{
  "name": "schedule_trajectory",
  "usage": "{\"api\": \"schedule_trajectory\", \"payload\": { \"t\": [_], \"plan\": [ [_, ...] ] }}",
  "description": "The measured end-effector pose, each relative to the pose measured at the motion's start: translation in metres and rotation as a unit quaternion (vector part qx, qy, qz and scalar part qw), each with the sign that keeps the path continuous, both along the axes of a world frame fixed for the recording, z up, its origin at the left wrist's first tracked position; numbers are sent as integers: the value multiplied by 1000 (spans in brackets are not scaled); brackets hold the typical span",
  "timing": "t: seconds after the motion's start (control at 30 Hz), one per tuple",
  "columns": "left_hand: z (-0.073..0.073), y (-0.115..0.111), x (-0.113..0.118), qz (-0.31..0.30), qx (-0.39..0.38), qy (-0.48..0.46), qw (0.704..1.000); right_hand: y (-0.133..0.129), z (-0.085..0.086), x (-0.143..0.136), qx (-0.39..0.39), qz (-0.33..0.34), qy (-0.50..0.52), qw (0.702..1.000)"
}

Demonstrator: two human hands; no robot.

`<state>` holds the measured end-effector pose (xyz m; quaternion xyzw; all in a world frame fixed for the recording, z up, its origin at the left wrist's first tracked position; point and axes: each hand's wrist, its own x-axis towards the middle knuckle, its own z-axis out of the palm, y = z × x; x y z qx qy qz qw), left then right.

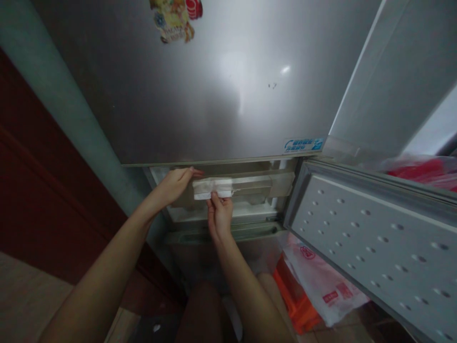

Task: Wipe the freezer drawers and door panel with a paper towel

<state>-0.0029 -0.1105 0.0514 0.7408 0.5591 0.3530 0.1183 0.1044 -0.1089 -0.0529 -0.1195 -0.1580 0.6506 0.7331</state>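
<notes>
Inside the open freezer compartment, a translucent drawer front [250, 183] shows under the fridge's upper door. Its left part carries a white, tape-like covering [209, 188]. My right hand [219, 216] grips the lower edge of this white part from below, thumb in front and fingers curled. At the upper left of the drawer front is my left hand [178, 183], its fingers stretched out toward the opening; the fingertips reach just above the white part. Whether they touch it, I cannot tell.
The lower freezer door [371, 238] swings out to the right. Below the drawer stands another translucent drawer [200, 252]. A white plastic bag [321, 281] and an orange crate [296, 309] sit under the door. The upper fridge door [221, 95] is closed above. A dark red door [43, 200] stands left.
</notes>
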Motion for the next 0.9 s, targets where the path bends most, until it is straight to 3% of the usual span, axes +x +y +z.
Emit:
{"api": "schedule_trajectory", "payload": {
  "t": [0.67,0.9],
  "plan": [
    [0,-4,2,17,5,20,1000,6,8,0,-23,73,-47,996],
    [1,-6,4,15,-6,31,999,10,4,26,-1,42,-42,998]
  ]
}}
